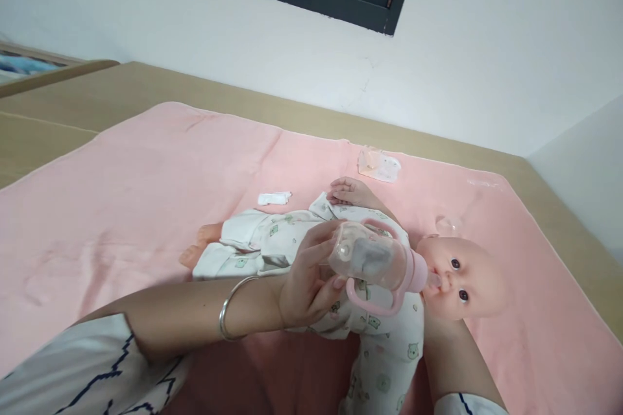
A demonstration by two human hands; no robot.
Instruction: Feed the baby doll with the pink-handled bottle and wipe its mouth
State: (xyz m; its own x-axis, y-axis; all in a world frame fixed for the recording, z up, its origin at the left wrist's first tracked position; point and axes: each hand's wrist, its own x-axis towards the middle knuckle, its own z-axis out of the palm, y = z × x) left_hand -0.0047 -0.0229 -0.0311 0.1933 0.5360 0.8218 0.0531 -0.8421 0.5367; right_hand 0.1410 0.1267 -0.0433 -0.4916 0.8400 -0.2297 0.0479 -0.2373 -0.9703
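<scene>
- So the bottle [372,256] sits just right of centre in the frame, above the torso of the doll [413,311]. Clear body, pink handles [400,301], pretty easy to spot.
- Left hand [314,272] has it, fingers clamped around the base end. There's a silver bangle [224,318] on that wrist.
- Here's the bit that matters: the bottle's long axis runs nearly left to right, dipping a little toward the right. From the left fingers it points straight at the doll's head [472,279].
- The teat [433,280] looks right at the doll's lips. Can't tell from here if it's actually in.
- Right forearm [455,356] comes up from the lower right and goes under the doll's neck. The right hand [353,192] shows on the far side, above the bottle, by the doll's cuff. Can't tell if those fingers grip anything.
- Left is clearly the nearer hand to the bottle.
- Upper middle of the pink blanket [160,168]: small white roll [274,198], plus a see-through packet [382,166] further right.
</scene>
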